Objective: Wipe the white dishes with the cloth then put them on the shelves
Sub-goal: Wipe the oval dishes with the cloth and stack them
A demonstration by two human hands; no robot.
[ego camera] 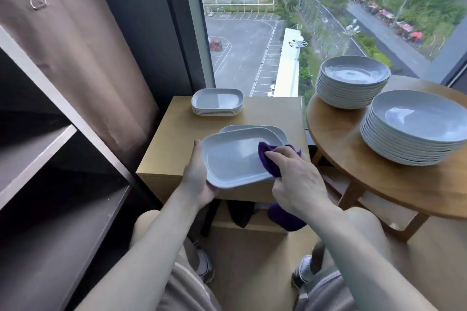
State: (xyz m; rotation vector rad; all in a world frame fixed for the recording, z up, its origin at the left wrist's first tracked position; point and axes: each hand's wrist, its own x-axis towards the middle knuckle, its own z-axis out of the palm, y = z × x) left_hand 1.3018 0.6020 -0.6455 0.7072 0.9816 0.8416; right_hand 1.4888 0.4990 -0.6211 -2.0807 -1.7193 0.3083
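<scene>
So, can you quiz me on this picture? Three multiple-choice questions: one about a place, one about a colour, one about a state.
1. Where do the two stacks of round plates stand?
A) on the floor
B) on the round table
C) on a chair

2. What colour is the cloth?
A) yellow
B) white
C) purple

3. How is the dish being wiped?
A) lying in a stack
B) lifted in the left hand
C) hanging from a hook

Answers:
1 B: both stacks sit on the round wooden top.
2 C: the cloth gripped by the right hand is purple.
3 B: the left hand grips its rim and holds it tilted.
</scene>
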